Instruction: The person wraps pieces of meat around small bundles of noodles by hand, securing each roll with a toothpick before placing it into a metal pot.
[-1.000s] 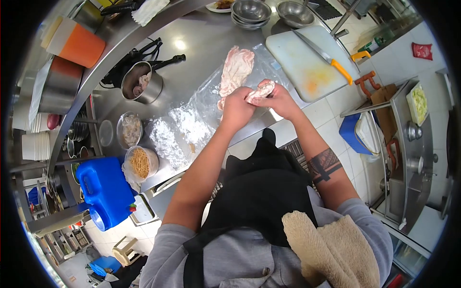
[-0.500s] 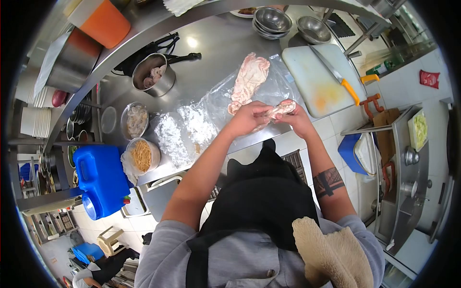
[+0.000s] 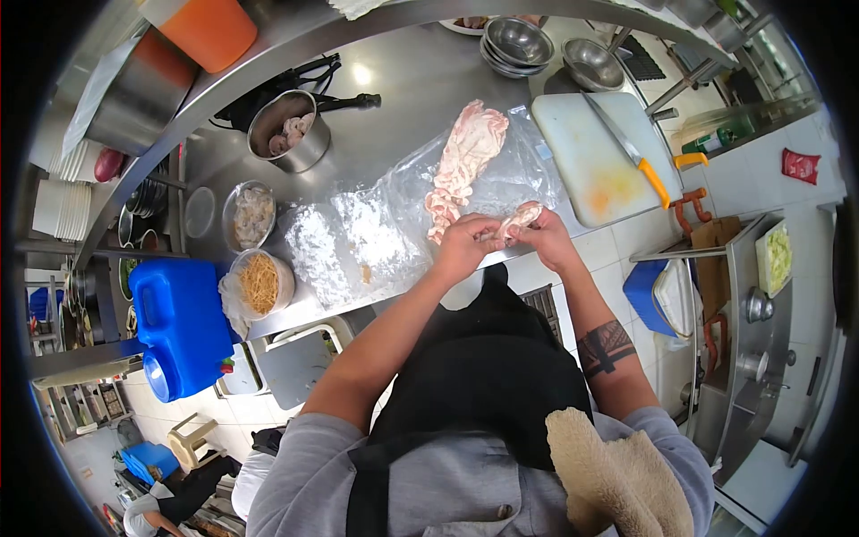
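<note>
Between my two hands, over the front edge of the steel table [image 3: 376,72], is a small piece of pale raw meat [image 3: 520,217]. My left hand [image 3: 465,246] pinches its left end, and my right hand [image 3: 548,240] grips the right end. Just beyond them, a longer pile of pinkish raw meat [image 3: 472,148] lies on a clear plastic sheet [image 3: 528,170]. White powder [image 3: 313,246] is spread on the plastic to the left. A knife [image 3: 617,134] with an orange handle rests on the white cutting board [image 3: 582,170] at the right.
Left of the powder are a tub of thin strips [image 3: 260,285], a bowl of pale food [image 3: 252,219] and a pot [image 3: 304,148]. A blue jug [image 3: 183,327] stands at the table's left end. Metal bowls [image 3: 519,43] sit at the back. Two people appear partly at lower left.
The camera view has shifted slightly. My hands still hold the small piece, which now looks more bunched between my fingers. More of a person in white shows at lower left.
</note>
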Tool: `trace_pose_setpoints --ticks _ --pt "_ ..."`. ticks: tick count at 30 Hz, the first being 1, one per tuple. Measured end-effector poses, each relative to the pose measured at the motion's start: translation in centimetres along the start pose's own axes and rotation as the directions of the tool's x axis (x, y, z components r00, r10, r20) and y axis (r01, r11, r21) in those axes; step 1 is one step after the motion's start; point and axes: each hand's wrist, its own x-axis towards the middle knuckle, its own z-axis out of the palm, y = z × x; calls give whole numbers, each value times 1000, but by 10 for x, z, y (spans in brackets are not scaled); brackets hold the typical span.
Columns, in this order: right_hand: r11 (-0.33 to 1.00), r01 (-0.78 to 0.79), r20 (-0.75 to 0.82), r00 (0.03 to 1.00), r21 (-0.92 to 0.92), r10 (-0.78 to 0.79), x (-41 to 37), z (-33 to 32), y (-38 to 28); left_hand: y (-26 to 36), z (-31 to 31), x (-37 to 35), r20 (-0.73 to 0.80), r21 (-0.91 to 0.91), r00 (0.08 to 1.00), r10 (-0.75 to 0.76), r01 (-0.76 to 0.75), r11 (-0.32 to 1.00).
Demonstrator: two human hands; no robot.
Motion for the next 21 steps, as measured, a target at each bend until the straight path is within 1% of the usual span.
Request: trace_pose_setpoints --ticks 1,3,5,7,8,9,10,11,13,14,15,16,18,20,21 --pt "1000 0 -4 1000 -3 0 1 -2 1 -1 2 1 -8 -1 1000 -28 28 1000" --pt "1000 1 13 1000 3 -1 5 -2 5 -4 3 4 6 -7 999 -35 35 999" --pt "1000 -3 -2 1000 9 3 6 -1 10 -7 4 6 16 -12 999 -44 45 999" --pt "1000 -11 -16 1000 16 11 6 5 12 -9 6 7 18 18 998 -54 54 998" --pt "999 -10 -44 999 40 12 5 8 14 -11 6 8 17 15 998 -56 55 998" --pt "998 -8 -72 997 64 13 4 8 16 -9 5 9 34 56 997 -69 67 996" --pt "998 -12 -74 997 62 17 4 7 17 -8 4 10 52 97 995 -83 77 992" --pt "998 7 -59 998 55 -3 5 5 19 -7 1 10 54 94 995 -87 82 992" --pt "998 18 -49 999 53 -15 4 9 15 -4 -6 8 139 137 990 4 -23 990" --pt "999 35 -97 995 -16 -37 4 10 13 -3 -7 8 144 132 989 -8 -12 991" --pt "996 44 -145 988 -84 -55 2 13 10 -6 -7 7 146 192 986 82 -110 975" --pt "997 22 -157 987 -79 -35 2 15 10 -6 -6 5 155 249 973 170 -205 947" --pt "980 28 -259 963 -195 -79 10 15 9 -5 -2 2 157 241 973 166 -201 949" --pt "982 -16 -268 963 -189 -36 18 4 12 -2 0 6 144 379 969 200 -241 893" --pt "981 -43 -267 964 -188 -9 20 0 12 -6 0 7 136 464 962 238 -274 842"
